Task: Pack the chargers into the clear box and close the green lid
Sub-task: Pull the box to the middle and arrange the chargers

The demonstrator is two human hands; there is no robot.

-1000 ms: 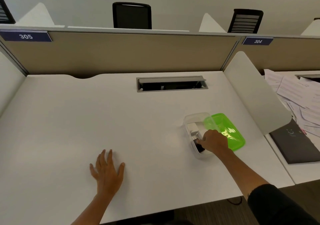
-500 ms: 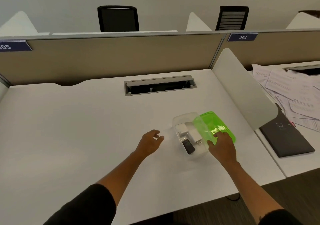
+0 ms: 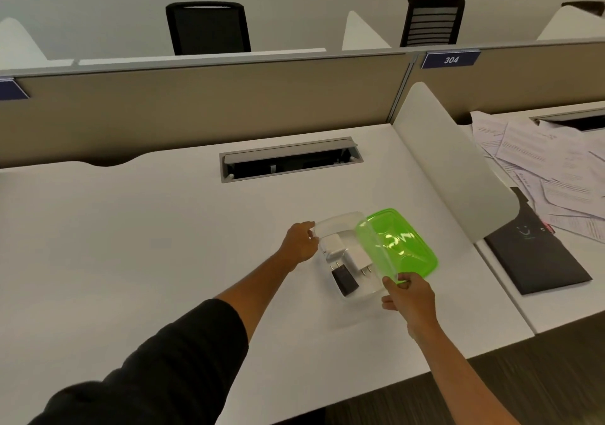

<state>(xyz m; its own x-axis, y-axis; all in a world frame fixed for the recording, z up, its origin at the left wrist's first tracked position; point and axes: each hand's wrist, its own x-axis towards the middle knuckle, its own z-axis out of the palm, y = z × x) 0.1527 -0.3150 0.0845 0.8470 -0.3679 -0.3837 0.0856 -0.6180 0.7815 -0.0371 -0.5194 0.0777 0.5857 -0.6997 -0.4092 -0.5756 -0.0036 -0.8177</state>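
Head view, the only one: the clear box [image 3: 340,228] sits on the white counter [image 3: 163,244], toward its right side, with the chargers already inside. Two white chargers [image 3: 337,246] lie side by side in the far half and a black charger [image 3: 343,280] lies nearer the front wall, prongs pointing away from the person. Nothing that belongs in the box shows loose on the counter, so packing looks done and only the closing remains.

The left hand [image 3: 299,242] is clamped on the box's left rim, most likely to keep the light container from sliding while the lid comes over. The right hand [image 3: 409,297] pinches the near corner of the green lid [image 3: 402,244], thumb on top. The lid is raised at its left edge above the box's right wall and leans away to the right, so the opening is not yet covered. Gripping at a corner gives leverage to swing it across.

Loose papers [image 3: 540,162] and a dark folder [image 3: 537,254] lie on the neighbouring desk, behind a white divider [image 3: 451,162], well apart from the work.
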